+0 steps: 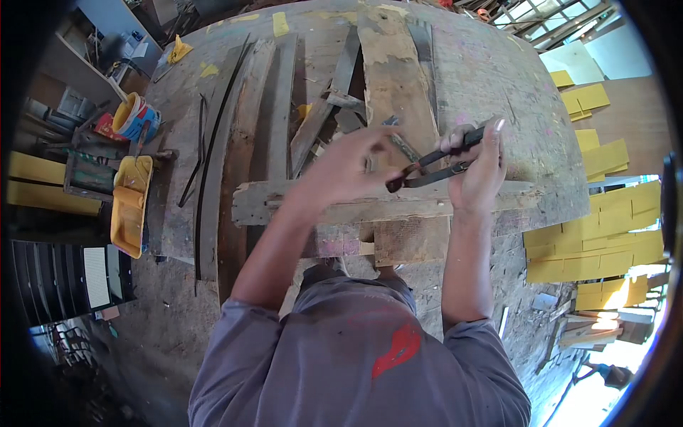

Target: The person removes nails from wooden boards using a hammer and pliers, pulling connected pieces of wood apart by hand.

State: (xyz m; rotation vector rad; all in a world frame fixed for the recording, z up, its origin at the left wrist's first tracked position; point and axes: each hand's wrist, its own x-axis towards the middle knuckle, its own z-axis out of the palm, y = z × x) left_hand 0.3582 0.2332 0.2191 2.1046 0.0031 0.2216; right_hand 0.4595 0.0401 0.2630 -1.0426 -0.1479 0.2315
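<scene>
A pair of pincers (438,174) with dark handles and a rusty-looking head is in my right hand (478,160). My fingers are wrapped round the handles, which stand apart, and the head points left. My left hand (348,165) is beside the head, smeared by motion, so its fingers do not show clearly. Below both hands, a rough wooden plank (391,208) lies crosswise on the worktable (491,85). A wide, worn board (398,78) runs away from me behind the pincers.
Several long boards (242,121) and thin black strips (213,142) cover the table's left side. Short offcuts (344,99) lie in the middle. A paint bucket (135,117) and a yellow paint tray (131,206) stand at the left edge. Yellow panels (594,235) are on the right.
</scene>
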